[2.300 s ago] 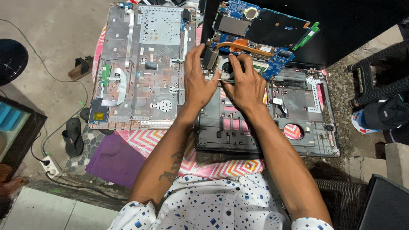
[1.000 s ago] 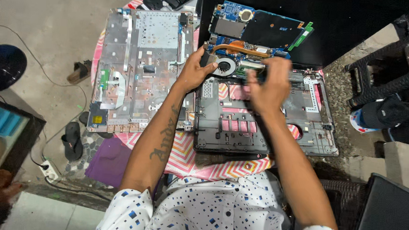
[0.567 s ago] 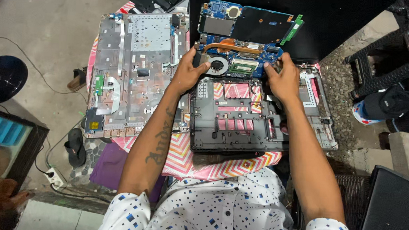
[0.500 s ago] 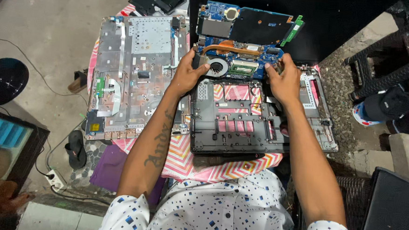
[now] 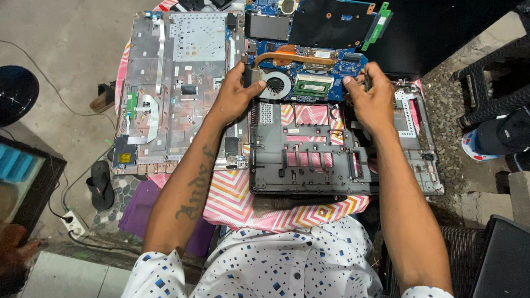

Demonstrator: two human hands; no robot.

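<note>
Gripping a blue laptop motherboard [image 5: 309,54] by its two near corners, both hands hold it over the far end of a dark grey laptop base shell [image 5: 313,157]. The left hand [image 5: 234,96] is curled on the board's left edge, thumb lying toward the round cooling fan [image 5: 276,85], fingers wrapped over the rim beside the end of the copper heat pipe [image 5: 288,56]. The right hand [image 5: 373,100] is closed on the right edge, fingertips pinching the board near a small green memory module [image 5: 312,85]. A black sheet [image 5: 329,28] covers the board's far half, and a green card [image 5: 380,19] sticks out at its far right corner. The base shell lies empty, and through its openings shows the pink, white and orange zigzag cloth [image 5: 238,196] that covers the worktop. Just left of the shell, touching the left forearm, lies a silver-grey laptop top cover [image 5: 171,83], underside up, with pale ribbon cables on it. Right of the shell another grey frame part [image 5: 416,139] lies partly under the right wrist. On the concrete floor to the left are a black round object [image 5: 5,93], a dark sandal [image 5: 100,186] and a white power strip [image 5: 74,222]. A black laptop [image 5: 509,270] lies at the lower right.
</note>
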